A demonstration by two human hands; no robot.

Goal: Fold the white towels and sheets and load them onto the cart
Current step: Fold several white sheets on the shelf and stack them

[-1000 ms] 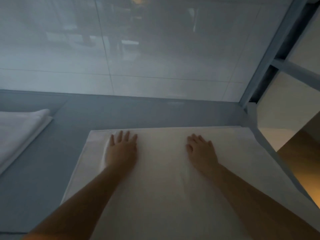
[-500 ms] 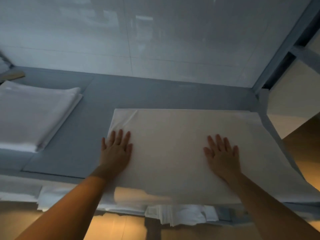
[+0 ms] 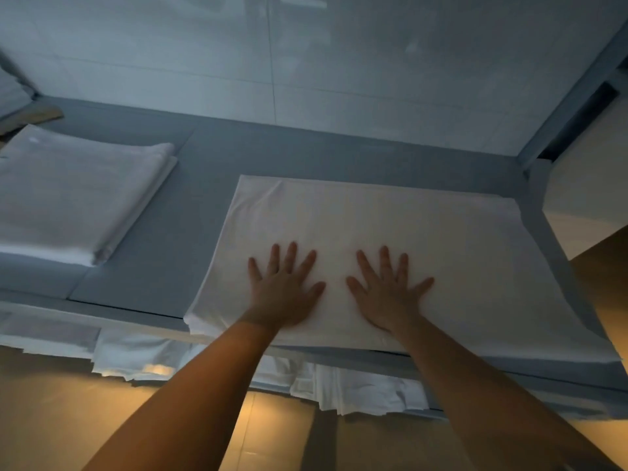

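At the left end of the grey cart top (image 3: 163,239), a finished stack of folded white linen (image 3: 78,195) lies square to the near edge, well apart from the work. Below the near edge, more white linen (image 3: 356,392) shows on a lower shelf. Right of the stack, the folded white sheet (image 3: 390,253) lies flat toward the right end, its near edge overhanging the cart's near edge a little. The left hand (image 3: 283,294) presses flat on it with fingers spread; the right hand (image 3: 389,294) lies just beside, also flat and spread. The step looks like smoothing the fold. To do it well, both palms should sweep outward from the centre toward the left and right edges, pushing the crease near the far-left corner out while keeping the layers' edges aligned.
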